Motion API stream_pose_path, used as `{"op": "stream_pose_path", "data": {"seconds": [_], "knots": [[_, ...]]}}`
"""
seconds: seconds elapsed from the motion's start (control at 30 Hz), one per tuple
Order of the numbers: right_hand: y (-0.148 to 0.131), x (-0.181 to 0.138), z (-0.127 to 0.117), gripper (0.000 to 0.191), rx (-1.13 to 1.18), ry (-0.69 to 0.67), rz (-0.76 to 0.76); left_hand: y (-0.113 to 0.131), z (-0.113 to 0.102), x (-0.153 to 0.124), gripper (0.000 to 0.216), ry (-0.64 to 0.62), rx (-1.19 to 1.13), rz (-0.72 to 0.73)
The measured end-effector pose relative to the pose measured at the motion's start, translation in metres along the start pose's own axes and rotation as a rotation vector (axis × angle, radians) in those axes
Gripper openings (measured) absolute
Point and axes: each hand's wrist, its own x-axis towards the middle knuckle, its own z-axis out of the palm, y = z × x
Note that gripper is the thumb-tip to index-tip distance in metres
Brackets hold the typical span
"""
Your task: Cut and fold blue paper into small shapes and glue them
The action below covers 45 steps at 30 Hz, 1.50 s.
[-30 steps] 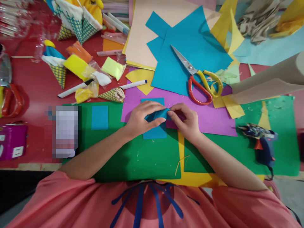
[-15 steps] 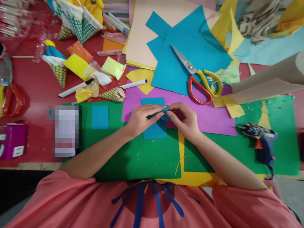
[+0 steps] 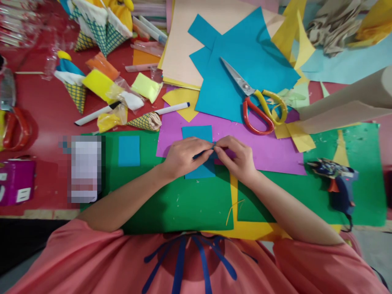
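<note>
The fingertips of my left hand and my right hand meet in two pinches. Between them is a small strip of blue paper, mostly covered by the fingers. Beneath the hands lies a blue paper rectangle, partly on the purple sheet and partly on the green sheet. A smaller blue piece rests to the left. Scissors with one red and one yellow handle lie beyond my right hand, on a larger blue sheet.
A glue gun lies at the right, below a beige roll. Clay packets, a marker and a small cone are scattered at the left back. More scissors and a blurred-out phone-like object are at the left.
Both hands have shifted slightly down toward me, and the fingertips now cover more of the blue strip. The surrounding things have not moved.
</note>
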Motion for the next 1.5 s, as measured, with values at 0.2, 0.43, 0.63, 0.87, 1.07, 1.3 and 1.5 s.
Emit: {"op": "stream_pose_path", "data": {"seconds": [0.2,0.43,0.63,0.87,1.07,1.3,1.5], "knots": [[-0.0014,0.0013,-0.0002,0.005,0.041,-0.034,0.023,-0.0002,-0.0035,0.0032,0.017,-0.065,-0.056,-0.157],[-0.0007,0.0028,-0.0001,0.011,0.021,-0.003,0.014,-0.0005,-0.0038,0.0032,0.017,-0.088,-0.302,-0.390],[0.0000,0.0021,0.0004,0.009,0.023,0.015,-0.014,-0.0005,-0.0073,0.0048,0.017,-0.097,-0.353,-0.383],[0.0024,0.0027,0.0013,0.005,0.039,0.002,-0.022,-0.0011,-0.0077,0.0055,0.017,-0.055,-0.336,-0.361],[0.0015,0.0029,0.0012,0.005,0.016,-0.040,0.067,-0.0012,-0.0052,0.0050,0.015,-0.084,-0.297,-0.344],[0.0012,0.0030,0.0005,0.007,0.029,-0.091,0.096,-0.0035,-0.0039,0.0041,0.021,-0.163,-0.214,-0.264],[-0.0011,0.0040,-0.0026,0.019,0.112,-0.209,0.080,-0.0046,-0.0067,0.0036,0.022,-0.241,-0.299,-0.192]]}}
